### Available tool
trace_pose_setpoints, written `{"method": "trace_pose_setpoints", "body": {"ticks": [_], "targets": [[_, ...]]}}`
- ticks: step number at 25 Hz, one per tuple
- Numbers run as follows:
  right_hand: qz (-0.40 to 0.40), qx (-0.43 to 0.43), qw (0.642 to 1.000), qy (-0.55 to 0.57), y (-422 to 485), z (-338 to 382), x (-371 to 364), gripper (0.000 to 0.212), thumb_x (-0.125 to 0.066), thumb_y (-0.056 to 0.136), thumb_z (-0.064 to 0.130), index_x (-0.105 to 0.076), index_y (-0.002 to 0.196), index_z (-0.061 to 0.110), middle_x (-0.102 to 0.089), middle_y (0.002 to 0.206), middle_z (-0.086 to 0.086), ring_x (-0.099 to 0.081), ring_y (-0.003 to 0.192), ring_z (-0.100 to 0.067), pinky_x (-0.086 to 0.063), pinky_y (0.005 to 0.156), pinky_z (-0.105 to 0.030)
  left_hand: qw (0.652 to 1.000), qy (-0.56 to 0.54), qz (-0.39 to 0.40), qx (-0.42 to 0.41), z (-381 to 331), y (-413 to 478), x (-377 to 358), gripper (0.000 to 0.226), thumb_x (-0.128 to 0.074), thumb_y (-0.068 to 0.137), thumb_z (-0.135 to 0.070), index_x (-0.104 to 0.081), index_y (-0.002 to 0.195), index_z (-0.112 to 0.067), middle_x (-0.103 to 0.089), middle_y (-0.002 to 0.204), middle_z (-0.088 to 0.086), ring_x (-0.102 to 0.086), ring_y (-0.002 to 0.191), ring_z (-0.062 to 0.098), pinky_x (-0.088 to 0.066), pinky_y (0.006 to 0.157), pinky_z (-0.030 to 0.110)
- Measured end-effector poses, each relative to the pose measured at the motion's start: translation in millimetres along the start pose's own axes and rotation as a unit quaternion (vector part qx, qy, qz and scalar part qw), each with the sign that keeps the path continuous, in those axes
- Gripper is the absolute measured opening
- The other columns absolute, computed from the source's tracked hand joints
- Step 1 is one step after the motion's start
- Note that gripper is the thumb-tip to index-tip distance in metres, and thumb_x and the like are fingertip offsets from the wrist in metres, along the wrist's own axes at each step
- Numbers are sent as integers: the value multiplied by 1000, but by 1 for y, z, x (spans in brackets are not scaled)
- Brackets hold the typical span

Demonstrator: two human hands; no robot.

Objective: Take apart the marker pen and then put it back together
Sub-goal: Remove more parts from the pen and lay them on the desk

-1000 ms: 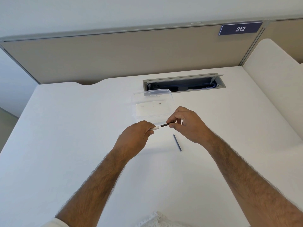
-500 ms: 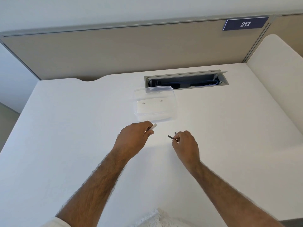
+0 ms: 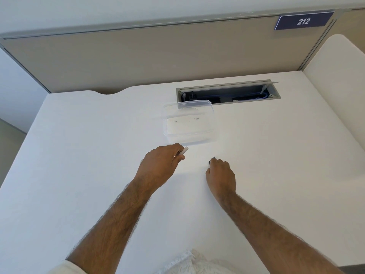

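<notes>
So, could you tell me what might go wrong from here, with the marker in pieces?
1. The right hand covers the dark inner parts lying loose on the bare white desk; being thin, they could roll away or be mislaid.
2. The left hand grips the white barrel with only its open end showing, close to the clear container, which a careless move could knock.

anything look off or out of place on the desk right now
Nothing spilled or broken. The cable hatch in the desk stands open, wiring exposed. The clear container sits square. The left hand holds the white marker barrel; the right hand covers a dark part.
</notes>
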State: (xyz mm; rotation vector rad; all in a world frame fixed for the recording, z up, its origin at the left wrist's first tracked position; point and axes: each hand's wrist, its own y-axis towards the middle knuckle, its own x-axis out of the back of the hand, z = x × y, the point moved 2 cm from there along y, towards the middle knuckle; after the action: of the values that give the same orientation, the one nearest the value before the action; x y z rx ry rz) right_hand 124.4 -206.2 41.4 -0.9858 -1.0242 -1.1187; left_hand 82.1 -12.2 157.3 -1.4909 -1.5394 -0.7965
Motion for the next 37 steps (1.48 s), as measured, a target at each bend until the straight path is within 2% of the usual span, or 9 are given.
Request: {"method": "trace_pose_setpoints", "body": {"ticks": [13, 16, 20, 24, 27, 29, 31, 34, 37], "targets": [[-9, 5, 999, 52, 1, 1, 0, 16, -50, 97, 18, -58, 106, 8, -64, 102, -10, -59, 97, -30, -43, 70, -35, 1000, -9, 4, -2, -1, 0, -3, 9, -52, 101, -41, -59, 105, -36, -72, 99, -16, -65, 85, 15, -53, 70, 35], [-30, -13, 996, 79, -2, 0, 5, 14, -54, 96, 23, -58, 96, 9, -63, 94, -9, -60, 90, -31, -40, 66, -34, 1000, -4, -1, -11, 1, 0, -2, 9, -52, 101, -41, -59, 105, -36, -71, 98, -16, -64, 85, 15, -53, 69, 36], [-55, -11, 978, 200, -14, -1, 16, 9, -59, 91, 22, -62, 86, 15, -64, 87, 1, -62, 88, -16, -47, 68, -32, 998, -51, -26, -26, 5, -2, -5, 7, -57, 100, -38, -61, 103, -36, -63, 99, -18, -63, 88, 8, -53, 70, 34], [59, -38, 935, 348, -37, 19, 28, 13, -64, 83, 27, -64, 72, 20, -69, 72, 6, -62, 67, -7, -51, 65, -29, 980, -186, -66, -29, -1, -3, -9, 6, -67, 95, -28, -65, 97, -33, -57, 96, -15, -65, 86, 4, -60, 72, 41], [196, -98, 835, 505, -52, 38, 34, 28, -66, 80, 42, -69, 71, 15, -74, 72, -4, -60, 57, -12, -45, 53, -29, 974, -212, -77, -32, -8, -5, -10, 18, -69, 93, -24, -60, 90, -39, -61, 94, -14, -68, 82, 7, -60, 75, 41], [277, -135, 725, 616, -58, 47, 40, 38, -65, 85, 51, -75, 80, 14, -74, 78, -7, -59, 58, -14, -42, 51, -26, 974, -203, -85, -53, -13, -8, -10, 23, -68, 93, -22, -56, 89, -41, -63, 94, -15, -67, 85, 6, -60, 77, 36], [322, -180, 590, 719, -57, 56, 45, 43, -65, 90, 54, -76, 87, 13, -70, 81, -8, -58, 61, -14, -41, 51, -24, 969, -220, -96, -64, -14, -11, -11, 22, -69, 92, -20, -58, 89, -39, -64, 94, -15, -67, 88, 7, -59, 79, 31], [295, -232, 444, 814, -47, 65, 51, 41, -69, 88, 52, -75, 90, 11, -67, 78, -4, -58, 59, -12, -42, 51, -21, 958, -265, -98, -55, -13, -15, -16, 15, -71, 90, -16, -65, 92, -29, -65, 92, -14, -69, 88, 9, -59, 78, 26], [226, -257, 366, 865, -35, 64, 54, 28, -74, 88, 36, -72, 83, 8, -65, 74, -4, -60, 56, -11, -47, 50, -21, 949, -300, -89, -48, -12, -18, -21, 21, -72, 88, -10, -67, 91, -31, -69, 92, -17, -69, 90, 7, -57, 76, 19]]}}
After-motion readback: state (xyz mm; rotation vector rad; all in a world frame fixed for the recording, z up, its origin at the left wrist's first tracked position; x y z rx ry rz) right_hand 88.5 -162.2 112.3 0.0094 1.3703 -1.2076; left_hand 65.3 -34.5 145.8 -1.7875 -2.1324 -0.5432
